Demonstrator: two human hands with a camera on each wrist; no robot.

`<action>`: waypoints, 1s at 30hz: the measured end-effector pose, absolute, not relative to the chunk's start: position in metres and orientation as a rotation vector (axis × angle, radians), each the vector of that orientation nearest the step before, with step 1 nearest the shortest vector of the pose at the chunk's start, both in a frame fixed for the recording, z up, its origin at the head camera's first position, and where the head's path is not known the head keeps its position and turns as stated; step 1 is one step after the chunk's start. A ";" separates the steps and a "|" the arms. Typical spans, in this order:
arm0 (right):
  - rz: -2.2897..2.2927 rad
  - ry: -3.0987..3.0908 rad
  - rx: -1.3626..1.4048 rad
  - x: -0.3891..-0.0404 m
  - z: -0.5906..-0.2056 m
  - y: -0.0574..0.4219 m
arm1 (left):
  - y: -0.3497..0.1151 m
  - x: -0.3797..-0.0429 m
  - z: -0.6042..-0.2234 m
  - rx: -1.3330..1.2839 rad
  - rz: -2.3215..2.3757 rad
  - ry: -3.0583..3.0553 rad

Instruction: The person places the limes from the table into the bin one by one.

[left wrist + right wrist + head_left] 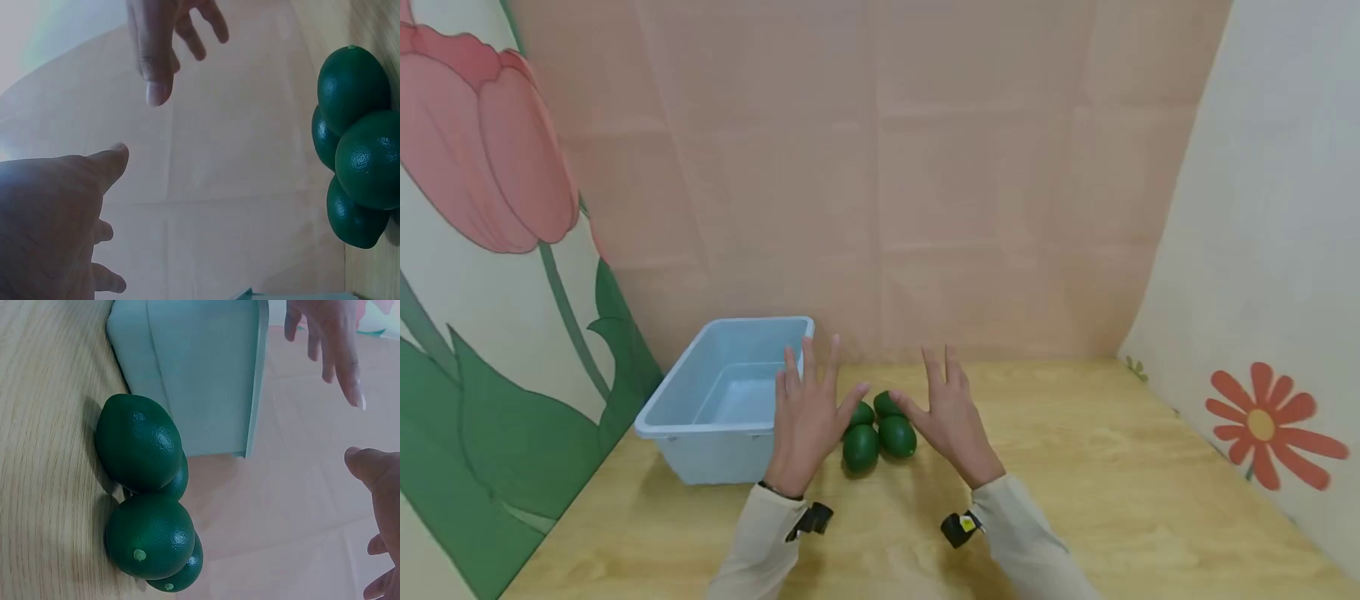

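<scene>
Several dark green limes [861,450] sit bunched together on the wooden table, seen up close in the left wrist view as glossy green limes [362,156] and in the right wrist view as limes [139,442]. My left hand [808,429] is raised with its fingers spread, in front of the right part of a light blue plastic basin [715,457]. To the right of the limes, my right hand [955,429] is held up with straight fingers. Neither hand touches a lime, and both hold nothing. The thumbs point toward each other above the fruit.
The basin stands left of the limes, and its side [200,375] rises beside them in the right wrist view. A wooden tabletop [1075,467] stretches to the right. A pinkish-brown cloth [880,183] hangs behind, with flower-printed hangings [1260,425] at both sides.
</scene>
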State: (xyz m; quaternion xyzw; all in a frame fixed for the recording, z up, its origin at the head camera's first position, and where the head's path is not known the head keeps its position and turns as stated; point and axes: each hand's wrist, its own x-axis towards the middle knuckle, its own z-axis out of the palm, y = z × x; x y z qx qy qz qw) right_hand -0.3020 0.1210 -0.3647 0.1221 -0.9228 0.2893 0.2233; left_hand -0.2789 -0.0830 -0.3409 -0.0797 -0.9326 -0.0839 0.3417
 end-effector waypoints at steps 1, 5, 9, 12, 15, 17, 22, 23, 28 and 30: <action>0.803 -2.545 0.340 -0.302 -0.364 0.121 | -0.083 -0.279 -0.340 -0.206 -0.222 -2.425; 0.810 -2.552 0.346 -0.303 -0.362 0.122 | -0.084 -0.279 -0.335 -0.203 -0.310 -2.479; 0.801 -2.560 0.347 -0.304 -0.363 0.121 | -0.087 -0.279 -0.332 -0.198 -0.387 -2.511; 0.797 -2.568 0.337 -0.304 -0.365 0.121 | -0.089 -0.279 -0.331 -0.199 -0.403 -2.513; 0.792 -2.585 0.330 -0.305 -0.366 0.120 | -0.090 -0.279 -0.332 -0.193 -0.408 -2.520; 0.789 -2.593 0.330 -0.305 -0.367 0.120 | -0.091 -0.279 -0.332 -0.190 -0.415 -2.521; 0.792 -2.603 0.337 -0.305 -0.369 0.118 | -0.094 -0.279 -0.333 -0.183 -0.407 -2.515; 0.793 -2.606 0.337 -0.305 -0.369 0.118 | -0.095 -0.278 -0.333 -0.178 -0.404 -2.519; 0.821 -2.621 0.349 -0.304 -0.370 0.118 | -0.098 -0.277 -0.333 -0.153 -0.423 -2.534; 0.829 -2.620 0.352 -0.304 -0.369 0.117 | -0.099 -0.277 -0.333 -0.145 -0.433 -2.531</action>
